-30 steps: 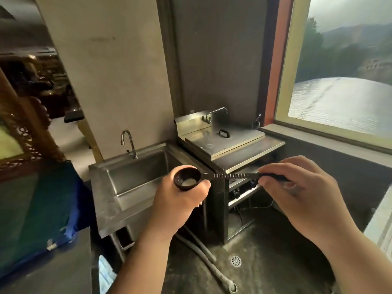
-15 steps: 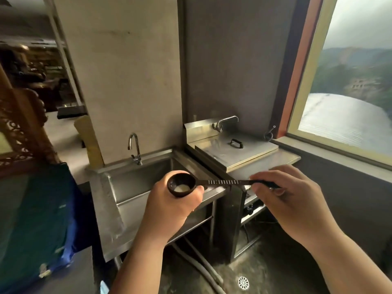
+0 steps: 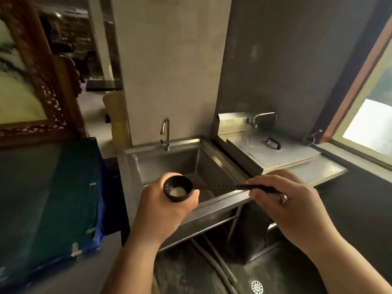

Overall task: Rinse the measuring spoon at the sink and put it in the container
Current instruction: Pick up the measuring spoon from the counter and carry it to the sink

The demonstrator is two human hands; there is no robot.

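1. Head view: no brand, label or readable writing shows on the spoon or the steel units; the ribbing along the spoon's handle is too blurred to tell whether it carries marks.
2. The black measuring spoon [image 3: 178, 188] is held level, its long axis running left to right, bowl toward the left hand and handle end toward the right hand. The bowl opens upward and holds a little pale residue at its bottom.
3. The left hand [image 3: 167, 205] is closed under and around the bowl, fingers curled against its dark outer wall.
4. The right hand [image 3: 290, 205] pinches the far end of the handle between thumb and fingers. The two hands are apart, joined only by the spoon.
5. The spoon hangs over the near rim of the stainless sink [image 3: 167, 161], whose basin lies just beyond the left hand.
6. The curved tap [image 3: 165, 132] stands at the back edge of the sink, beyond the left hand.
7. Beyond the right hand sits a steel lidded unit [image 3: 275, 152] with a black lid handle [image 3: 273, 143] and a second tap [image 3: 263, 118] behind it.
8. Left of the left hand hangs a dark green and blue cloth [image 3: 70, 187].
9. Below the right forearm, a round floor drain [image 3: 257, 287] lies in the dark floor.
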